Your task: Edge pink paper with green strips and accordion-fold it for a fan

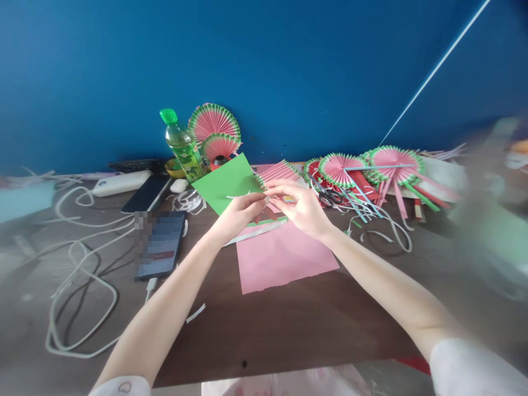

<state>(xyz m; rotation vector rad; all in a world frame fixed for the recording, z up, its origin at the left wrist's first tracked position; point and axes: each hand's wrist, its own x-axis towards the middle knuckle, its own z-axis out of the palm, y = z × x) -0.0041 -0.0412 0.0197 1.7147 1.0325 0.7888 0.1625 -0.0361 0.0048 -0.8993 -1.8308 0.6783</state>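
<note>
My left hand [243, 213] and my right hand [300, 208] meet fingertip to fingertip above the desk, both closed in a pinch. What sits between their fingers is too small to make out. Beneath them lies a pink paper sheet [284, 258] with an uneven lower edge and a green and white strip along its upper edge. A green paper sheet [225, 184] is just beyond my left hand, with a thin white strip seen against it. Behind my right hand is a pleated pink paper piece [280, 173], partly hidden.
Round pleated fans [214, 124] stand by a green-capped bottle [183, 146]; more fans [394, 165] lie at right beside scissors [330, 197]. At left are a phone [163, 245], a white power bank [121, 183] and looping white cable [113, 291]. Paper scraps [196, 313] dot the dark desk [289, 330].
</note>
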